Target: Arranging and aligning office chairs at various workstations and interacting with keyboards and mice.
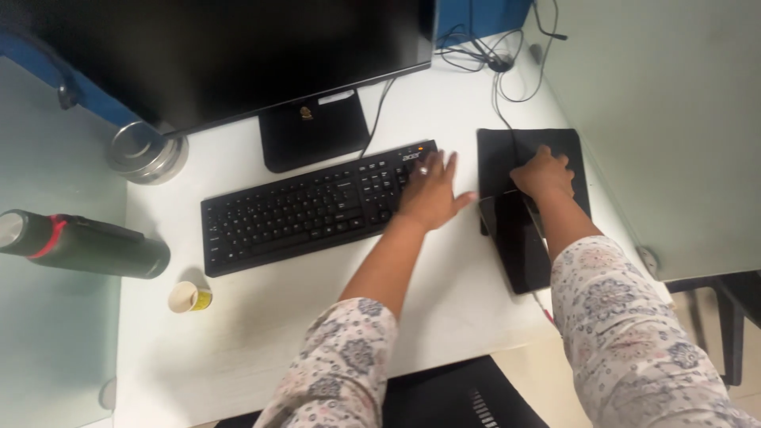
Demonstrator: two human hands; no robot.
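Your left hand [429, 192] flat and spread on the right end of the black keyboard [309, 208], your right hand [544, 173] closed over a mouse, itself hidden, on the black pad [495, 154], far right of the white bench [261, 317], dark tablet [519, 246] just near of it.

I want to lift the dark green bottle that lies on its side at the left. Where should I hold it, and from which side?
Grip the dark green bottle around the middle of its body, coming down from above. It lies flat on the glass surface, so the round barrel is open on top, and both hands are away from it, at the keyboard end and mouse pad.
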